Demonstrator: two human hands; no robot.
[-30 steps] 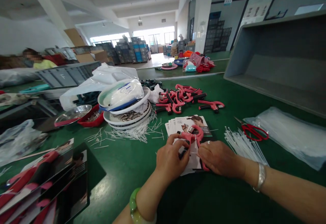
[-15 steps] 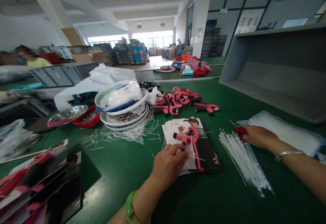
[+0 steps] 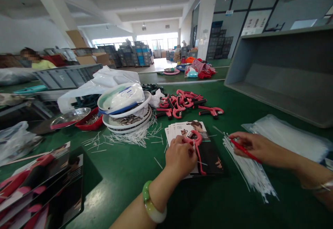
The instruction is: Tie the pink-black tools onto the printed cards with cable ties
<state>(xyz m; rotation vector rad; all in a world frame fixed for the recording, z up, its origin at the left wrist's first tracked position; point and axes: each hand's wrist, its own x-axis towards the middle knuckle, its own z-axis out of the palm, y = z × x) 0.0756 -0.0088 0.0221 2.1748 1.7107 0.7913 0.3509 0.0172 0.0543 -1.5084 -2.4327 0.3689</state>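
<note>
My left hand [image 3: 180,156] is closed on a pink and black hand grip [image 3: 199,152], which lies on a small stack of printed cards [image 3: 213,156]. Its fingers cover the grip's left part. A thin white tie sticks out to the right of the grip. My right hand [image 3: 253,145] holds red-handled scissors [image 3: 244,150], their blade pointing left toward the cards. Beneath the right hand lies a bundle of white cable ties [image 3: 252,173].
More pink grips [image 3: 182,102] are heaped behind the cards. Stacked white bowls [image 3: 127,118] and scattered ties [image 3: 130,137] stand left of them. A grey crate [image 3: 281,79] is at the back right, carded grips [image 3: 44,187] front left. A person [image 3: 39,60] is far left.
My right hand has lifted the scissors and shifted slightly left over the ties. My left hand has moved right and now covers more of the grip.
</note>
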